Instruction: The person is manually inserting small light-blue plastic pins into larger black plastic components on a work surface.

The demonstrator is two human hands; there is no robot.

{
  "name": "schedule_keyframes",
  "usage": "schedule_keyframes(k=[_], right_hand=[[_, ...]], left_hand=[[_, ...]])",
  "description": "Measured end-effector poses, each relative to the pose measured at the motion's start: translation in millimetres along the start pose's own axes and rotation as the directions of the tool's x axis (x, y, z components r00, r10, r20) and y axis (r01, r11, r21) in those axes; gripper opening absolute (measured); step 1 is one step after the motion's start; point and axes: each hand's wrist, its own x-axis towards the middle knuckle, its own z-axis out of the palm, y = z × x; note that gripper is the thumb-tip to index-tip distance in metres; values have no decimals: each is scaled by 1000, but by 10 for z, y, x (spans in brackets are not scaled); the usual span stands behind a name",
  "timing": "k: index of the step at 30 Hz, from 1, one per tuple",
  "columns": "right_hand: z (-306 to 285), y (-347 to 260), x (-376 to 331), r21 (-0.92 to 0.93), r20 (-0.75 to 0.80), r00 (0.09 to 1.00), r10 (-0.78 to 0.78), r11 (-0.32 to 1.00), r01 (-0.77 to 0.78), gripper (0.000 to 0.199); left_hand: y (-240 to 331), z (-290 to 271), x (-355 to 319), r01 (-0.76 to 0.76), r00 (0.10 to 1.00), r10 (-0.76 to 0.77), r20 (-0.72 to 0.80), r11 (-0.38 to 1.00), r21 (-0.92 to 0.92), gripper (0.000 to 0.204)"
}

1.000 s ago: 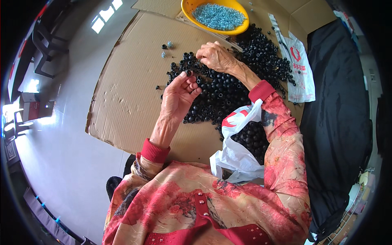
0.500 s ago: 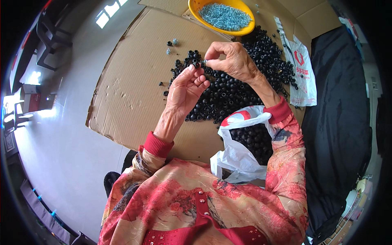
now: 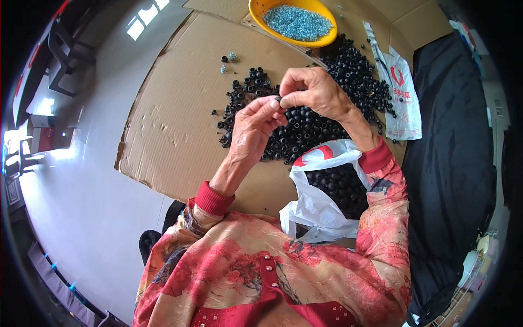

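A dark chair (image 3: 68,52) stands at far left; then comes the cardboard (image 3: 169,125), with small shiny clusters (image 3: 223,69) near its top. The left hand (image 3: 253,128) pinches a small black piece (image 3: 278,99) between thumb and forefinger, above the heap of black pieces (image 3: 305,128). Behind it sits a yellow bowl (image 3: 328,40) of bluish bits. The right hand (image 3: 318,92) brings its thumb and forefinger to that piece — what they pinch, I cannot tell. Nearer the body, a white bag (image 3: 318,210) holds more black pieces; farther right lies a flat bag (image 3: 403,117), beside black cloth (image 3: 452,163).
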Motion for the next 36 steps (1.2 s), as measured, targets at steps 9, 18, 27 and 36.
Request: schedule_keyframes(k=[9, 18, 27, 36], right_hand=[[-133, 199, -152, 229, 33, 993, 109, 967, -114, 14], [-309, 864, 226, -517, -181, 983, -41, 854, -60, 11], [-333, 905, 228, -633, -76, 997, 18, 772, -62, 12], [-200, 884, 227, -645, -23, 999, 45, 762, -49, 14]], left_hand=[[-74, -4, -59, 146, 980, -144, 137, 989, 2, 18], [216, -256, 97, 37, 999, -38, -13, 997, -67, 14], [327, -288, 130, -30, 996, 24, -83, 997, -73, 14], [261, -166, 137, 8, 998, -11, -65, 999, -54, 14]])
